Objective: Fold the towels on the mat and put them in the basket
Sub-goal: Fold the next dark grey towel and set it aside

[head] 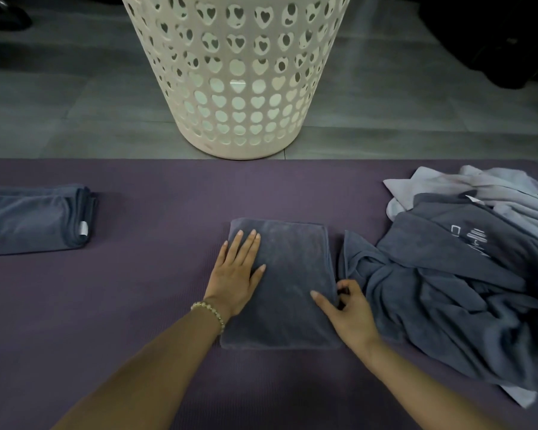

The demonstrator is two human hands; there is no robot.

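Note:
A grey towel [287, 274], folded into a narrow rectangle, lies in the middle of the purple mat [156, 274]. My left hand [238, 274] lies flat on its left part with straight fingers. My right hand [350, 308] pinches the towel's right edge, thumb on top and fingers curled at the side. A cream basket [236, 72] with heart-shaped holes stands on the floor just beyond the mat's far edge. A folded blue-grey towel [34, 220] lies at the mat's left.
A heap of unfolded towels [466, 274], dark grey over pale lilac ones, covers the right side of the mat, touching the folded towel's right edge. Grey floor tiles [75, 103] surround the basket. Dark objects stand at the far corners.

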